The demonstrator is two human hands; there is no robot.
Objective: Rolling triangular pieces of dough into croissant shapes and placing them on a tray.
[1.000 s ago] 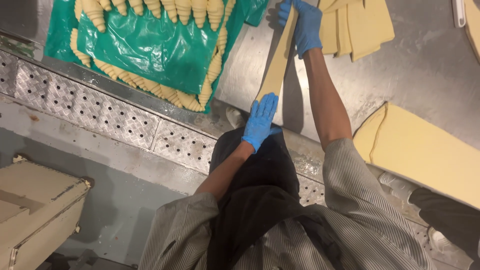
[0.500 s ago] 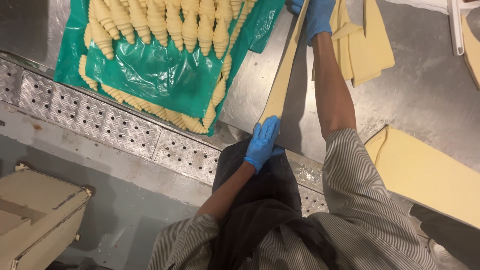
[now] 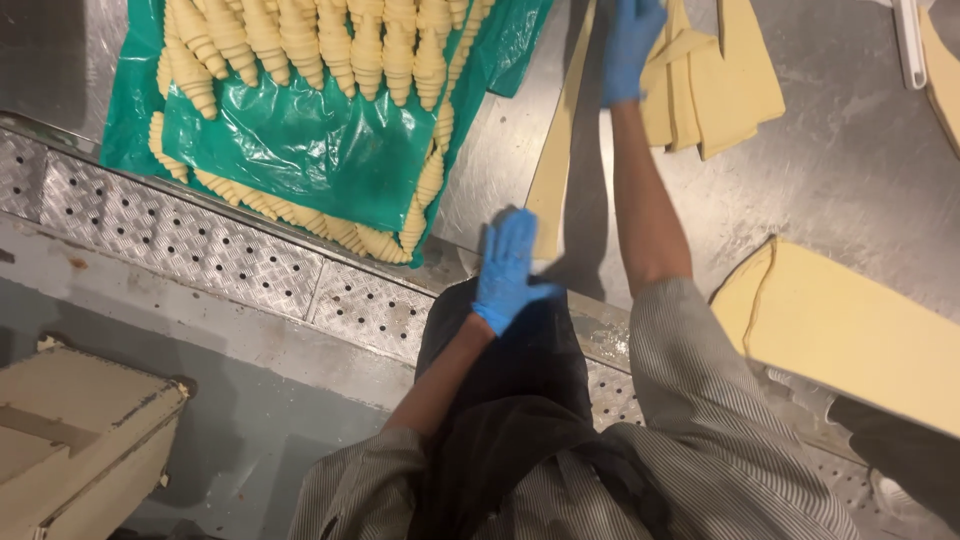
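A long, narrow triangle of pale dough (image 3: 558, 150) lies stretched on the steel table (image 3: 860, 170). My left hand (image 3: 507, 270), in a blue glove, rests on its near end by the table edge. My right hand (image 3: 630, 45), also gloved blue, presses its far end at the top of the view. Just right of that hand lies a loose pile of cut dough triangles (image 3: 715, 80). To the left, rows of rolled raw croissants (image 3: 330, 45) lie on green plastic sheets (image 3: 300, 150).
A big slab of dough sheet (image 3: 850, 335) lies at the right. A white tool (image 3: 908, 45) lies at the top right. A perforated metal ledge (image 3: 200, 250) runs along the table front. A beige box (image 3: 70, 440) stands on the floor at lower left.
The view has shifted, so the table sits lower in frame. My right hand has moved farther away along the dough strip, stretching it longer. My left hand stays on the near end.
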